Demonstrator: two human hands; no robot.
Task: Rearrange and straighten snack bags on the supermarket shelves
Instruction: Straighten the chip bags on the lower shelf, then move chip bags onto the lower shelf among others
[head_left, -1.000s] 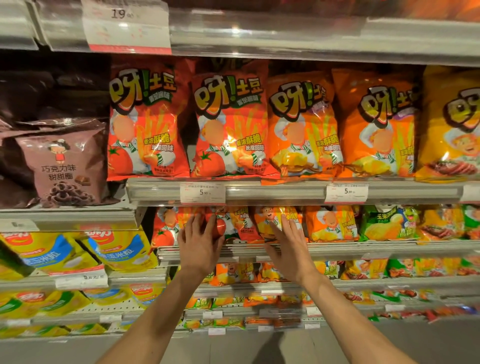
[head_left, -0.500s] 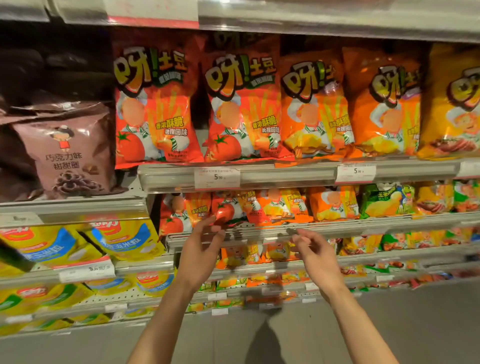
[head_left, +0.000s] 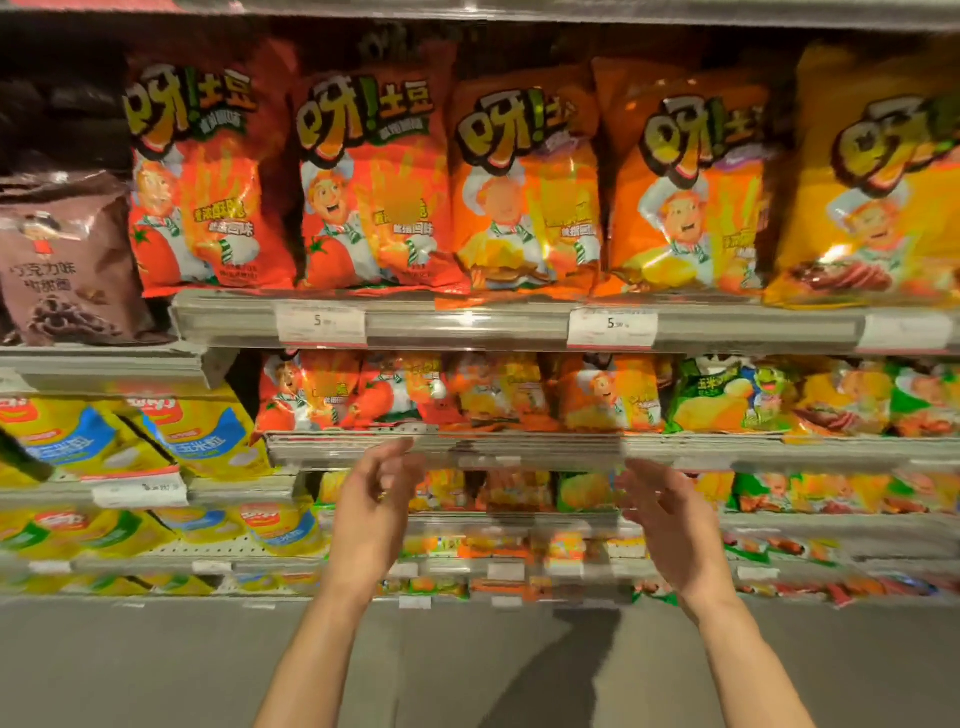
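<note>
A: Checking position: left hand (head_left: 376, 512) and right hand (head_left: 670, 525) hang just below the second shelf rail (head_left: 519, 448), fingers loosely spread, each grip apart and holding nothing.

B: Location of the work?

A: Small red snack bags (head_left: 358, 389) and orange snack bags (head_left: 545, 389) on that shelf lean and overlap. Recommended: take one bag at both side edges, set it upright, face forward, then close gaps. Avoid squeezing; contents probably crush easily.

Location: a supermarket snack aisle. Tiered metal shelves (head_left: 467, 327) are carrying rows of identical red and orange snack bags (head_left: 371, 182), front rails are displaying white price tags (head_left: 612, 327), and yellow-and-blue bags (head_left: 202, 431) are filling the adjoining bay.
</note>
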